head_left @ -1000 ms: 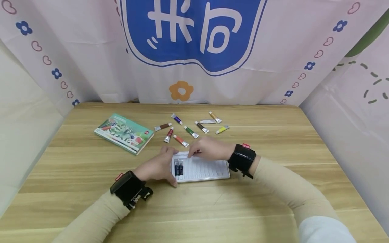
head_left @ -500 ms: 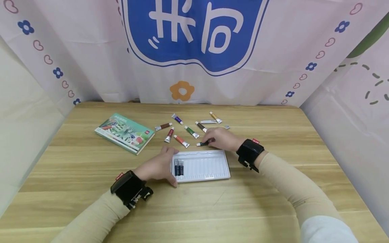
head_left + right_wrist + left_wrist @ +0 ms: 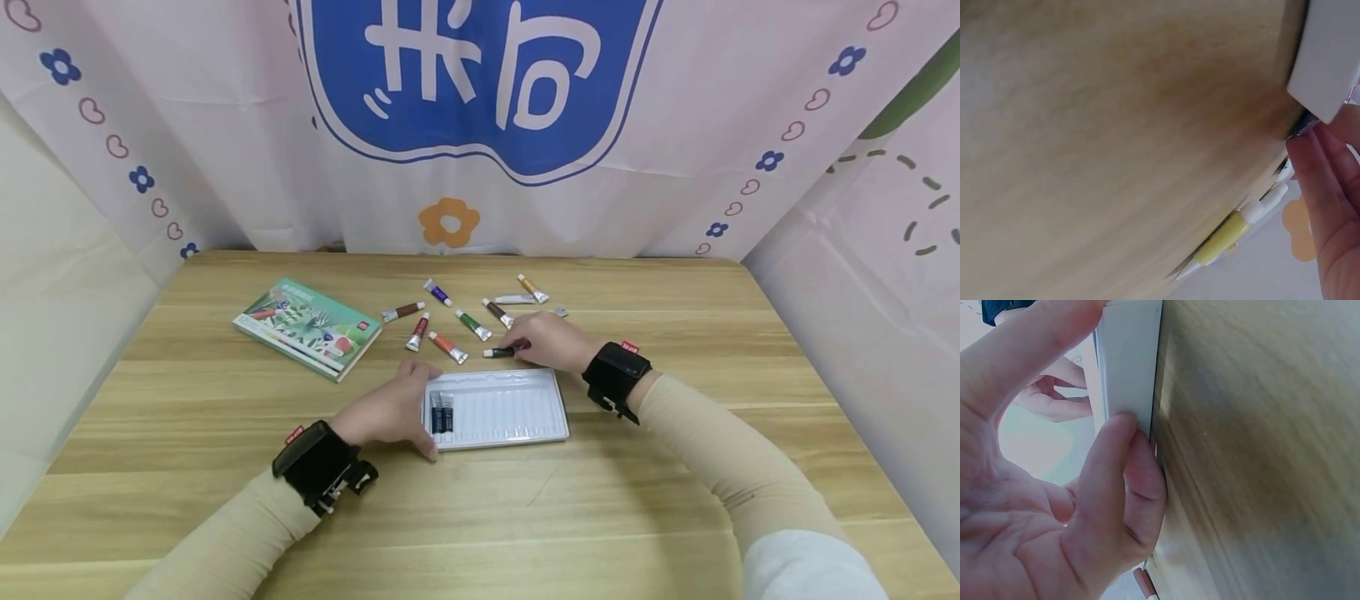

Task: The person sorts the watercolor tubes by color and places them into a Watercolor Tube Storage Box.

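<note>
My left hand (image 3: 388,408) grips the left end of a white plastic tray (image 3: 502,417), thumb on the near side and fingers on the far side. In the left wrist view its fingers bend against the tray's white side wall (image 3: 1129,362). Two dark paint tubes (image 3: 442,413) lie side by side in the tray's left slots. Just beyond the tray, my right hand (image 3: 553,340) pinches a dark paint tube (image 3: 498,352) by its rear part, its white cap pointing left. That tube lies low at the tabletop; whether it touches the wood I cannot tell.
Behind the tray lie several loose paint tubes, including an orange one (image 3: 448,347), a red one (image 3: 417,332) and a green one (image 3: 473,325). A yellow tube (image 3: 1222,237) shows in the right wrist view. At left lies a green illustrated box (image 3: 307,329). A printed curtain (image 3: 262,167) hangs behind the table.
My right hand has moved from over the tray to behind it, where the dark tube now shows in its fingers. Since half a second ago it has barely shifted. My left hand stays put.
</note>
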Demonstrator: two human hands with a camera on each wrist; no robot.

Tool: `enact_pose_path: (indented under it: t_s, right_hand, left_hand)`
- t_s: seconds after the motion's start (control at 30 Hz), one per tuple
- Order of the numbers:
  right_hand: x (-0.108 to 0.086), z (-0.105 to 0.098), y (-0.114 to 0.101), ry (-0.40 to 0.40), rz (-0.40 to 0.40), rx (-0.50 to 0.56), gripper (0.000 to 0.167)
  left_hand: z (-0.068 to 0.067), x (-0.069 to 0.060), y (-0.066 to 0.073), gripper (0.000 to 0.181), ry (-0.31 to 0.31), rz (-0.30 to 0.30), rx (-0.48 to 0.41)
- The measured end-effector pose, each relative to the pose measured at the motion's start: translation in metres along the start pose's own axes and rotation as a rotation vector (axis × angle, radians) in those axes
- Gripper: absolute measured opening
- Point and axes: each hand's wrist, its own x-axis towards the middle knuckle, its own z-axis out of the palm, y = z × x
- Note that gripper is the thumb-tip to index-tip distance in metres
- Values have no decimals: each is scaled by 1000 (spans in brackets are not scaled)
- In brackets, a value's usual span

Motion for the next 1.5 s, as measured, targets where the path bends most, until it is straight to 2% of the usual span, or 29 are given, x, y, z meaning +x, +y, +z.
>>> enact_pose_path:
  t_s: [0.37,0.6,1.03,1.27,1.5]
  right_hand:
    - [-1,4,-1,11,-27,-34,23]
    - [-4,5,-1,29,11,12,24]
    - [-11,-4,-18,34,192,300,15]
    - [-14,-7,-36,30,206,454,18]
    - [-15,-1,-56,-53,205,563,21]
  left_hand:
    - [2,0,-3,117,-2,-3,-4]
    - [3,-1,-4,117,-1,2,-9]
    - [3,-1,-4,117,3,9,-10]
    - [2,-2,-1,117,2,7,-12]
    - [0,-1,-1,117,7,11,-5]
